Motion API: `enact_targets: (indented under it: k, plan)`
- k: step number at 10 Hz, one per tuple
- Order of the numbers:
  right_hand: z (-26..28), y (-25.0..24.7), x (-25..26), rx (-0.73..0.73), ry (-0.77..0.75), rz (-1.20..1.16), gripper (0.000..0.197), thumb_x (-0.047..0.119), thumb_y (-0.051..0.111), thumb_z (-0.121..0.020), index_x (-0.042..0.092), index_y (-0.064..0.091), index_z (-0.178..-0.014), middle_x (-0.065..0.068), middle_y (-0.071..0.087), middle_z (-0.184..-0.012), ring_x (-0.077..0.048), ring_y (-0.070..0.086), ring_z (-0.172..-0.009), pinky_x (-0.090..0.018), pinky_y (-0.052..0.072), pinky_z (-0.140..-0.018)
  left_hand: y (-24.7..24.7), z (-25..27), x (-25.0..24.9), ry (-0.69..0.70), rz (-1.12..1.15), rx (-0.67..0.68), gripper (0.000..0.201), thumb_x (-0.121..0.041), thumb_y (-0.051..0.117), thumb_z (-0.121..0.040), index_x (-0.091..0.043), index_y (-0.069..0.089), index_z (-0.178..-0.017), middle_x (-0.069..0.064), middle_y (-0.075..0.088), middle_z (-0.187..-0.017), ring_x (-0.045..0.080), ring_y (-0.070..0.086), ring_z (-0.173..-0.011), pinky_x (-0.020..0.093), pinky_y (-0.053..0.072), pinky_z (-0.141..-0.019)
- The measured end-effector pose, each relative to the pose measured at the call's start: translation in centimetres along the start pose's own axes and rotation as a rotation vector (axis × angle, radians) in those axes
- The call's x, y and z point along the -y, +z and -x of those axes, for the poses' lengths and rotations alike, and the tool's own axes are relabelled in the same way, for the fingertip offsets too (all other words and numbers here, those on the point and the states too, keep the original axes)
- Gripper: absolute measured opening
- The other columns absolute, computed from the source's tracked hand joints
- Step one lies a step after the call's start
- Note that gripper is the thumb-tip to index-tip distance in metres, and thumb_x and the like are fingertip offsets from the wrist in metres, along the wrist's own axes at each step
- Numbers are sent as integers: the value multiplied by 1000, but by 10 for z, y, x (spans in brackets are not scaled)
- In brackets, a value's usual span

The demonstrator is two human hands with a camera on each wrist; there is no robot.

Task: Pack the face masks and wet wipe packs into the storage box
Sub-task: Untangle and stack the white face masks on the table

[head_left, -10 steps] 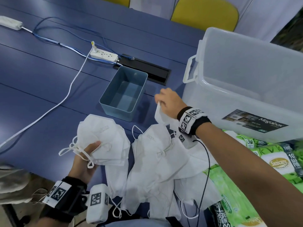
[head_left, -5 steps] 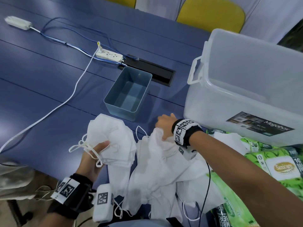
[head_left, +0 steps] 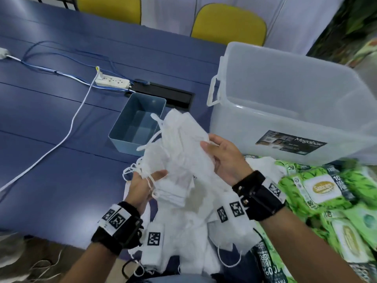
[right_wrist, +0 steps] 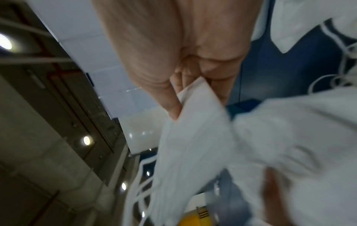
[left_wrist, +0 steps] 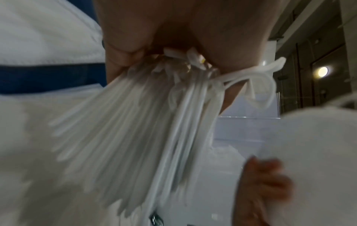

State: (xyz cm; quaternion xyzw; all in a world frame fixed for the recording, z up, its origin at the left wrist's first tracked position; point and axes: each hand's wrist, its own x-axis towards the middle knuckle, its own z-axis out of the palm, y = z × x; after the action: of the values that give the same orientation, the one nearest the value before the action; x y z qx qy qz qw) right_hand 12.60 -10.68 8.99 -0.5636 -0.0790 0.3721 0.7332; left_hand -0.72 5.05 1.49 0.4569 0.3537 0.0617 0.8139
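Here a stack of face masks (head_left: 181, 152) is held above the table between both hands, its long axis running from the left hand (head_left: 142, 186), which grips the near end, up and away toward the small blue bin (head_left: 120, 127). The right hand (head_left: 224, 158) is closed on the stack's right edge and lies nearer the storage box (head_left: 285, 94), which stands open just to the right. Loose masks and wet wipe packs (head_left: 326, 193) are seen on the table below and to the right.

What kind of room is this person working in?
Probably an office or meeting room: a long blue table with a built-in cable hatch, a power strip plugged in on top, and yellow chairs pulled up behind it.
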Motion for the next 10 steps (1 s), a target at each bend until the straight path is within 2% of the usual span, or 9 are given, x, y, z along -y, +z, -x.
enact_targets:
  k: [1,2,3,4,5,6,7,8,10]
  plan:
    - [4,2,-34,-212,-102,393,17,4,64,-86,18,61,-95,-9,73,-89,-18,68,-72,-31,55,-67,18,7,2,-56,69,-5,21,-16,57,-90,-4,53,-107,12,55,-75,9,57,-51,17,43,-46]
    - [10,-2,-50,-333,-253,645,23,13,68,-83,33,57,-86,-4,73,-81,-24,68,-75,-36,54,-71,24,2,15,-61,111,10,49,-30,43,-97,-1,40,-136,34,53,-106,8,57,-61,17,46,-42]
    - [15,-6,-50,-379,-287,643,26,13,69,-82,36,57,-83,0,71,-80,-22,66,-77,-34,52,-72,29,9,13,-111,76,-34,33,-23,34,-104,-3,50,-125,17,53,-119,20,57,-77,16,50,-44]
    - [18,-16,-45,-376,-292,637,25,8,69,-81,31,61,-86,3,68,-83,-16,61,-74,-25,50,-69,29,6,14,-121,57,66,35,-12,30,-103,-16,58,-82,3,65,-72,5,63,-49,16,49,-43]
    - [22,-24,-40,-334,-288,649,21,7,69,-80,24,64,-91,-1,69,-87,-20,61,-75,-28,51,-73,31,8,11,-121,144,134,48,-16,31,-100,-19,71,-73,-1,64,-53,9,64,-52,20,51,-50]
    - [24,-27,-39,-347,-305,674,21,7,69,-80,25,64,-90,4,66,-82,-8,55,-65,-20,48,-66,36,8,8,-101,293,165,57,-50,61,-75,-15,64,-120,4,68,-84,19,64,-75,34,50,-74]
    - [26,-25,-40,-364,-340,721,22,8,70,-80,23,65,-94,6,63,-82,0,51,-59,-8,39,-60,48,12,9,-95,256,176,38,-52,61,-80,-21,72,-100,0,75,-86,15,70,-77,40,46,-88]
    - [29,-27,-41,-362,-349,757,21,11,71,-80,21,67,-98,4,62,-87,0,51,-59,-7,39,-60,53,14,14,-92,95,34,18,-21,43,-99,-18,56,-87,-9,70,-61,8,66,-59,33,46,-76]
    - [32,-49,-25,-421,-349,623,12,15,63,-89,20,59,-79,3,64,-80,-18,58,-77,-29,47,-75,57,18,11,-92,141,65,12,-15,47,-96,-16,55,-87,9,56,-96,20,53,-82,35,44,-78]
